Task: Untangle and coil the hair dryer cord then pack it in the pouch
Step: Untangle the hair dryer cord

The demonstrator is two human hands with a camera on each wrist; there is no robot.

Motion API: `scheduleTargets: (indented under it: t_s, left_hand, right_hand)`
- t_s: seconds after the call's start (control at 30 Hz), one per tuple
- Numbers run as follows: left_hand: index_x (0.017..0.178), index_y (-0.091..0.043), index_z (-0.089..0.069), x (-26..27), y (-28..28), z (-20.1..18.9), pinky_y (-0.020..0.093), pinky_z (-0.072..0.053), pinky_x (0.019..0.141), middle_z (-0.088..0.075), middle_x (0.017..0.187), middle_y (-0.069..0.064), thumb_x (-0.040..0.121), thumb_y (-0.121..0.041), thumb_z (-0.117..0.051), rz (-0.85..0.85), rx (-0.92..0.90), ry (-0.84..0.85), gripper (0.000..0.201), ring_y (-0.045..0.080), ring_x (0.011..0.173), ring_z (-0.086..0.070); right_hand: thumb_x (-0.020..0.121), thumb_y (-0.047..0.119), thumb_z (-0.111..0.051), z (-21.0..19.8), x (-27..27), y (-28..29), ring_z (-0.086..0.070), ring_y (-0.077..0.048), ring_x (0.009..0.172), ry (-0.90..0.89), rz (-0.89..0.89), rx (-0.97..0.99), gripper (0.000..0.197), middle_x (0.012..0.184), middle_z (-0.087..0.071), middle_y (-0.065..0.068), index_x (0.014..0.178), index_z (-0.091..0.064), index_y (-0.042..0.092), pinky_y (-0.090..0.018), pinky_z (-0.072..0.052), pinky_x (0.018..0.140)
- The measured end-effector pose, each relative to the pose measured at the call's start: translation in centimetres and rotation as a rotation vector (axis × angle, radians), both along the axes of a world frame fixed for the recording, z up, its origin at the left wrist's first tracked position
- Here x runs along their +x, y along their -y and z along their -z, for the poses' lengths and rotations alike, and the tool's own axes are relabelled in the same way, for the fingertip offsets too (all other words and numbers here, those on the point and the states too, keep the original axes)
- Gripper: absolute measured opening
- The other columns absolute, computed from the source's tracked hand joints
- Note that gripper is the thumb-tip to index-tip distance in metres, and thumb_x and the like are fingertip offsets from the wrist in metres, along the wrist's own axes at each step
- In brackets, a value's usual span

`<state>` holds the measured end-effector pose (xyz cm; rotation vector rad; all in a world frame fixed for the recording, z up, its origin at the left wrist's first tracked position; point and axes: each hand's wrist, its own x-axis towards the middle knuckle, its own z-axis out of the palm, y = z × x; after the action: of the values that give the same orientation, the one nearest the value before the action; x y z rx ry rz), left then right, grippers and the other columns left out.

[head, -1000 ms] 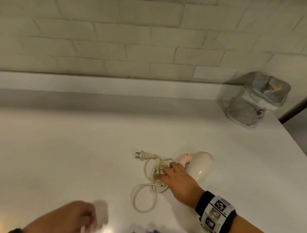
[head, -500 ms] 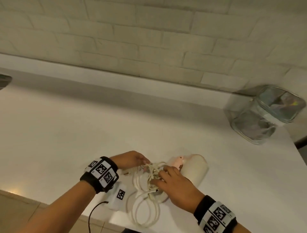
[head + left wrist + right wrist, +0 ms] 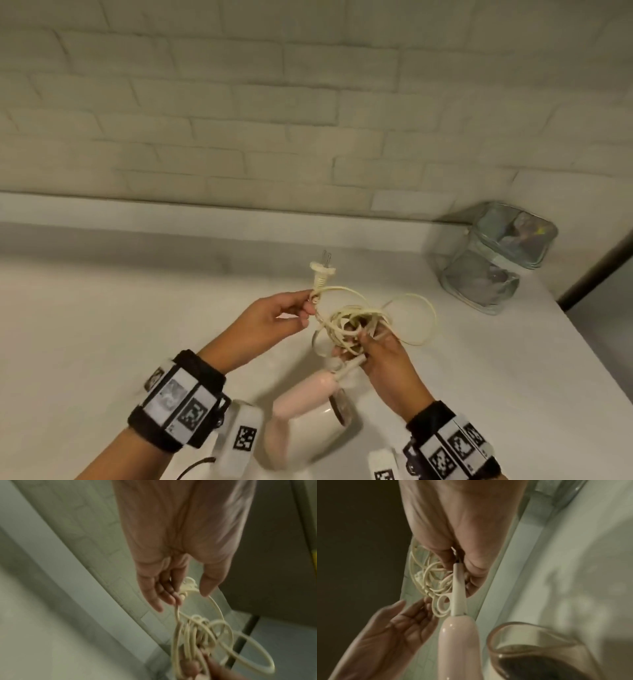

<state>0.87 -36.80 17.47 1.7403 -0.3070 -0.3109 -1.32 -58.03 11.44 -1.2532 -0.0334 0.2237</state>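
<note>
A pink and cream hair dryer (image 3: pixel 308 401) hangs by its cord end just above the white counter (image 3: pixel 137 342). Its cream cord (image 3: pixel 356 322) is a tangled bunch of loops held up between both hands. My left hand (image 3: pixel 310 303) pinches the cord just under the plug (image 3: pixel 322 270), whose prongs point up. My right hand (image 3: pixel 363 342) grips the tangle where the cord meets the dryer handle (image 3: pixel 458 642). The left wrist view shows the pinching fingers (image 3: pixel 178 597) and the loops (image 3: pixel 197 631) below them. A clear pouch (image 3: pixel 496 257) with pale teal trim stands at the back right.
A pale brick wall (image 3: pixel 308 120) with a low ledge runs along the back of the counter. The counter's right edge (image 3: pixel 589 359) drops off just beyond the pouch, beside a dark strip.
Both hands have lifted the cord and the dryer off the counter. The left hand came in, took the plug end and raised it. The dryer now hangs below my right hand.
</note>
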Motion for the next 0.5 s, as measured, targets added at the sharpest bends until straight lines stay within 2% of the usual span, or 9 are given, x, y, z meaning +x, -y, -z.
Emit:
scheduleTargets:
  t_s: [0.03,0.1,0.13,0.2,0.27,0.33,0.43,0.5]
  left_hand:
    - [0.11,-0.026,-0.062,0.3,0.5,0.5,0.017,-0.05,0.081,-0.063,0.1,0.002,0.08,-0.009,-0.066,-0.061,0.078,0.094,0.034,0.006,0.092,-0.06]
    - [0.092,-0.026,-0.068,0.9,1.1,1.3,0.016,-0.051,0.075,-0.066,0.091,-0.002,0.076,-0.015,-0.071,-0.224,0.082,0.172,0.019,0.003,0.083,-0.062]
    - [0.082,-0.024,-0.067,1.3,1.2,1.6,0.015,-0.05,0.072,-0.069,0.083,-0.005,0.076,-0.016,-0.072,-0.285,0.049,0.172,0.011,0.002,0.077,-0.064]
    - [0.071,-0.018,-0.065,1.8,1.4,2.0,0.017,-0.052,0.073,-0.072,0.071,-0.006,0.078,-0.018,-0.07,-0.326,-0.025,0.106,0.008,0.004,0.07,-0.066]
    - [0.07,-0.01,-0.063,2.0,1.3,2.2,0.026,-0.057,0.076,-0.07,0.069,0.002,0.082,-0.019,-0.064,-0.296,-0.139,-0.012,0.015,0.015,0.071,-0.065]
    - [0.073,-0.007,-0.062,1.9,1.3,2.1,0.026,-0.057,0.073,-0.068,0.072,0.008,0.088,-0.019,-0.055,-0.263,-0.292,-0.139,0.02,0.021,0.072,-0.064]
    - [0.081,-0.009,-0.059,1.7,1.6,1.8,0.026,-0.057,0.069,-0.065,0.075,0.01,0.092,-0.019,-0.047,-0.28,-0.489,-0.237,0.019,0.021,0.074,-0.068]
    - [0.088,-0.011,-0.058,1.6,2.1,1.4,0.027,-0.058,0.065,-0.059,0.079,0.01,0.093,-0.019,-0.045,-0.295,-0.466,-0.176,0.016,0.018,0.069,-0.069]
  right_hand:
    - [0.057,0.05,-0.08,0.2,0.2,-0.3,-0.067,-0.029,0.078,-0.046,0.015,0.065,0.06,0.094,-0.071,-0.014,0.103,-0.063,0.015,-0.036,-0.055,0.068]
    - [0.071,0.034,-0.073,-0.1,0.2,-0.9,-0.065,-0.024,0.064,-0.099,0.041,0.172,0.042,0.085,-0.072,-0.011,0.104,-0.06,0.012,-0.032,-0.056,0.059]
    - [0.081,0.023,-0.062,-0.3,0.2,-1.1,-0.064,-0.023,0.06,-0.125,0.057,0.204,0.028,0.08,-0.072,-0.008,0.106,-0.057,0.01,-0.031,-0.055,0.056]
    - [0.089,0.011,-0.046,-0.6,0.1,-1.3,-0.059,-0.024,0.055,-0.168,0.056,0.24,0.02,0.069,-0.066,-0.006,0.107,-0.055,0.006,-0.031,-0.053,0.053]
    - [0.087,0.013,-0.048,-0.9,0.0,-1.4,-0.051,-0.024,0.052,-0.19,0.02,0.289,0.017,0.064,-0.055,-0.007,0.102,-0.054,0.005,-0.031,-0.047,0.051]
    - [0.084,0.017,-0.054,-1.0,-0.1,-1.6,-0.044,-0.023,0.051,-0.181,-0.027,0.367,0.018,0.064,-0.048,-0.007,0.099,-0.053,0.006,-0.03,-0.041,0.051]
    - [0.081,0.033,-0.062,-1.0,0.1,-2.4,-0.036,-0.017,0.047,-0.132,-0.024,0.337,0.029,0.063,-0.041,-0.005,0.097,-0.056,0.008,-0.026,-0.034,0.047]
    - [0.086,0.043,-0.058,-1.2,0.3,-3.1,-0.03,-0.013,0.043,-0.127,0.03,0.241,0.035,0.059,-0.035,-0.003,0.089,-0.057,0.009,-0.022,-0.03,0.04]
